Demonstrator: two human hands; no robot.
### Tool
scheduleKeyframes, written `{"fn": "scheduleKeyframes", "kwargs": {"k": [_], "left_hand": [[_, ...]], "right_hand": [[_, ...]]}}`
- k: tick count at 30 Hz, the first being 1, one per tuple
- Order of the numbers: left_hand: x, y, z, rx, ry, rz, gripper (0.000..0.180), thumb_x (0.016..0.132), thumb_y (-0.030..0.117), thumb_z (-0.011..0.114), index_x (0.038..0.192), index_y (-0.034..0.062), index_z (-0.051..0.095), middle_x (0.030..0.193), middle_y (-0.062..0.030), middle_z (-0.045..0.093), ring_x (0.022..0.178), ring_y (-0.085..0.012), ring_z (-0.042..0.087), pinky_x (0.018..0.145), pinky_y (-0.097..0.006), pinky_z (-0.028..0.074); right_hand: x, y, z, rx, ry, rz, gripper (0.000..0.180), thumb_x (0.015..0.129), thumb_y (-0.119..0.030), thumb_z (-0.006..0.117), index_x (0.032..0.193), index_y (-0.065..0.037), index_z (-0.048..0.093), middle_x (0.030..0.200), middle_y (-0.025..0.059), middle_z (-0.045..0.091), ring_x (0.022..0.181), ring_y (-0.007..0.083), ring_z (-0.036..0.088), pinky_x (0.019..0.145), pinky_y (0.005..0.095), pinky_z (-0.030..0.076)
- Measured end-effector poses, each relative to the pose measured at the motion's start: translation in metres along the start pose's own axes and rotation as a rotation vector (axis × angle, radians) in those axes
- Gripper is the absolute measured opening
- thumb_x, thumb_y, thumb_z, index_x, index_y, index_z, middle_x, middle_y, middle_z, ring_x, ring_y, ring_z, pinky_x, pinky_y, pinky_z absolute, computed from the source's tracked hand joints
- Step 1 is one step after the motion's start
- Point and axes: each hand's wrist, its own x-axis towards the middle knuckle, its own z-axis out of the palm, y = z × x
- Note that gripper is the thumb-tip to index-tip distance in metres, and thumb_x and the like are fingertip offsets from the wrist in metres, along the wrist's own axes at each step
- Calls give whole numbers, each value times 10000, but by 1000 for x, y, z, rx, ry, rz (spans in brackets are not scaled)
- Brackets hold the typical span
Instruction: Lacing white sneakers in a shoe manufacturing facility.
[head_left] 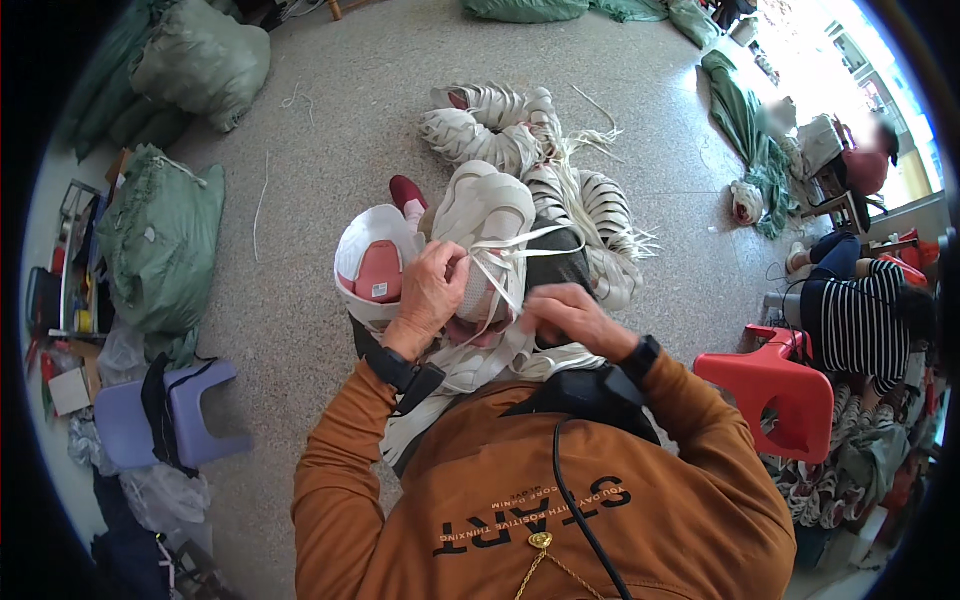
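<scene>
White shoe upper (490,215) points away, lengthwise; left hand (430,290) grips it, right hand (565,315) pinches lace (510,245).

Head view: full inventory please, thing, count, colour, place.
white shoe upper with flat white laces: one, white, centre, on the lap
pile of white shoe uppers: one heap, white, on the floor beyond
green cloth sacks: several, green, left floor
lilac plastic stool: one, lilac, lower left
red plastic stool: one, red, right
person in a striped top: one, seated far right
left hand: grips the upper
right hand: pinches a lace
</scene>
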Motion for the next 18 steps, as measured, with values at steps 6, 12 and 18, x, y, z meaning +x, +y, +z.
{"fn": "scheduleKeyframes", "kwargs": {"k": [6, 12, 18], "left_hand": [[0, 0, 0, 34, 21, 30, 61, 893, 84, 642, 891, 31, 611, 834, -150, 632, 783, -373, 646, 674, -450, 513], [8, 11, -1, 45, -66, -35, 108, 886, 77, 629, 983, 36, 605, 896, -163, 630, 830, -380, 644, 716, -454, 517], [29, 16, 6, 99, -77, 148, 200, 888, 41, 589, 1086, 34, 616, 979, -175, 637, 881, -378, 648, 795, -446, 524]], "right_hand": [[-106, 100, -71, -906, 272, 231, 320, 858, -216, 548, 706, 46, 652, 702, 255, 641, 666, 427, 649, 645, 506, 515], [-133, 153, -98, -1075, 353, 480, 319, 804, -255, 590, 679, 27, 671, 712, 284, 638, 673, 455, 656, 659, 536, 523], [-40, 50, -57, -1003, 681, -410, 113, 885, -147, 619, 903, -35, 612, 871, 171, 603, 838, 387, 604, 727, 473, 478]]}}
